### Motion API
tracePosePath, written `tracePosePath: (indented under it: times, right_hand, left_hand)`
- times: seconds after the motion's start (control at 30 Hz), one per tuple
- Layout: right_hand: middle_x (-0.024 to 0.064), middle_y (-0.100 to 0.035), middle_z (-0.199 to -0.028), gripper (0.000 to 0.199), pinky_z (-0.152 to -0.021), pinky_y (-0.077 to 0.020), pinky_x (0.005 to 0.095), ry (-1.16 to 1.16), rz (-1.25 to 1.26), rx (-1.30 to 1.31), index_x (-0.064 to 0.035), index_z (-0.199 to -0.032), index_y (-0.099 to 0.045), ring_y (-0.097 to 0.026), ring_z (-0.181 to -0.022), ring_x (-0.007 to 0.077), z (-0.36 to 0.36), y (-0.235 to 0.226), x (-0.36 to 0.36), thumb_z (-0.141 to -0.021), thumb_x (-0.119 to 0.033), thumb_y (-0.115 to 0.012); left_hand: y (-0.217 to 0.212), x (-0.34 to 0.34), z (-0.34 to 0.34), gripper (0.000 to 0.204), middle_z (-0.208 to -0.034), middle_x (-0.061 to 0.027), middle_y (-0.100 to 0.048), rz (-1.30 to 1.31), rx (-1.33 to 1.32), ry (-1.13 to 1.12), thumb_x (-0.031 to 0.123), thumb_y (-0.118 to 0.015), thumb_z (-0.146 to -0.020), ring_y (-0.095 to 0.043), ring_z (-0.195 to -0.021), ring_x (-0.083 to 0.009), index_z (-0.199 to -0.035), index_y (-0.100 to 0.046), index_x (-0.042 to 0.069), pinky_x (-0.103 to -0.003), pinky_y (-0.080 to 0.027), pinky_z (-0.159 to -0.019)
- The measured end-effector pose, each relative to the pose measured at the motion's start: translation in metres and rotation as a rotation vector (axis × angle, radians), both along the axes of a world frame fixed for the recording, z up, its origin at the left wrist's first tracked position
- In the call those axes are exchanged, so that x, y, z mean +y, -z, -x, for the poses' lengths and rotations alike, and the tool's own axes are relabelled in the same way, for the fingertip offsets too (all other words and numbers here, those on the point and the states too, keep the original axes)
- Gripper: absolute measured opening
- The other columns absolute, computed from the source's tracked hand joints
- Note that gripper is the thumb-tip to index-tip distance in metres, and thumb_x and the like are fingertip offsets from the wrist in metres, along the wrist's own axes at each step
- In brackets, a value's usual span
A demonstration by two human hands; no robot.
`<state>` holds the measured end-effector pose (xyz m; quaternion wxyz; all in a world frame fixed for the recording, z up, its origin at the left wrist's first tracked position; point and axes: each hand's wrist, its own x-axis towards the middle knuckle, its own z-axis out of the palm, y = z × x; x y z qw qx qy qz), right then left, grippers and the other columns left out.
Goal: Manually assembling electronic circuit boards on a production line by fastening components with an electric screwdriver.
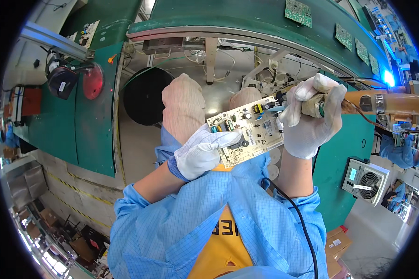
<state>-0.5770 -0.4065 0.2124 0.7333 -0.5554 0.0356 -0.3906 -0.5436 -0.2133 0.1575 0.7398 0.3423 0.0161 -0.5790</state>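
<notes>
A cream-coloured circuit board [258, 130] with black, yellow and blue components is tilted above my lap. My left hand [202, 151], in a white glove, is closed on its left end, the thumb lying over the top face. My right hand [312, 116], gloved too, is wrapped round a beige, rough tape-wrapped handle [313, 106] just off the board's right end. The fingers hide most of this tool, so its kind cannot be made out. A thick orange-brown tube [386, 102] with a metal clamp lies to the right of that hand.
A green conveyor bench [237, 16] runs across the far side, carrying several green circuit boards [298, 12]. At left, a green table [56, 125] holds a round red dish [93, 81]. A black bin [146, 100] stands by my knee. A white fan unit [365, 181] sits at right.
</notes>
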Motion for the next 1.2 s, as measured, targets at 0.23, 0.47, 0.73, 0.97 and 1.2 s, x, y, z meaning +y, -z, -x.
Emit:
tracePosePath:
  times: [0.23, 0.47, 0.73, 0.97, 1.2]
  right_hand:
    - [0.0102, -0.057, -0.074, 0.039, -0.037, -0.0366, 0.0231, 0.049, 0.127, 0.073, -0.0023, -0.103, -0.056, -0.042, -0.036, 0.0104, 0.003, 0.002, 0.001, -0.103, -0.033, -0.031]
    - [0.0114, -0.059, -0.075, 0.048, -0.038, -0.0354, 0.0231, -0.001, -0.011, -0.041, -0.0013, -0.106, -0.06, -0.044, -0.038, 0.0106, 0.004, 0.0, 0.0, -0.103, -0.038, -0.03]
    - [0.0122, -0.059, -0.075, 0.044, -0.039, -0.0337, 0.0236, -0.034, -0.066, -0.05, -0.0007, -0.105, -0.06, -0.043, -0.038, 0.0108, 0.008, 0.004, -0.004, -0.103, -0.035, -0.032]
    - [0.0119, -0.059, -0.076, 0.037, -0.039, -0.033, 0.0236, 0.273, 0.298, 0.142, -0.0003, -0.104, -0.057, -0.041, -0.037, 0.0102, 0.008, 0.006, -0.001, -0.102, -0.03, -0.034]
    - [0.0132, -0.06, -0.074, 0.048, -0.038, -0.0331, 0.023, 0.043, -0.02, -0.038, 0.0006, -0.106, -0.06, -0.041, -0.036, 0.0114, 0.006, 0.002, -0.002, -0.103, -0.038, -0.032]
  left_hand:
    - [0.0, 0.001, 0.003, 0.029, -0.107, -0.0112, -0.067, 0.008, 0.142, -0.054, 0.013, -0.056, -0.095, -0.066, -0.097, -0.0144, -0.119, -0.056, -0.003, -0.026, -0.055, -0.081]
    - [0.003, 0.001, 0.004, 0.029, -0.107, -0.0107, -0.067, -0.015, 0.116, -0.026, 0.014, -0.056, -0.095, -0.066, -0.097, -0.0137, -0.119, -0.057, -0.003, -0.026, -0.055, -0.081]
    - [-0.005, 0.003, -0.002, 0.032, -0.109, -0.0118, -0.067, -0.002, 0.183, -0.051, 0.017, -0.056, -0.096, -0.066, -0.097, -0.0143, -0.12, -0.057, -0.004, -0.025, -0.054, -0.083]
    - [-0.006, 0.002, 0.001, 0.03, -0.107, -0.0106, -0.066, 0.015, 0.212, -0.12, 0.018, -0.056, -0.097, -0.066, -0.095, -0.015, -0.119, -0.056, -0.002, -0.025, -0.055, -0.079]
    - [-0.009, 0.001, 0.0, 0.03, -0.106, -0.0101, -0.066, -0.009, 0.196, -0.105, 0.018, -0.054, -0.097, -0.066, -0.094, -0.0146, -0.12, -0.055, -0.002, -0.025, -0.056, -0.078]
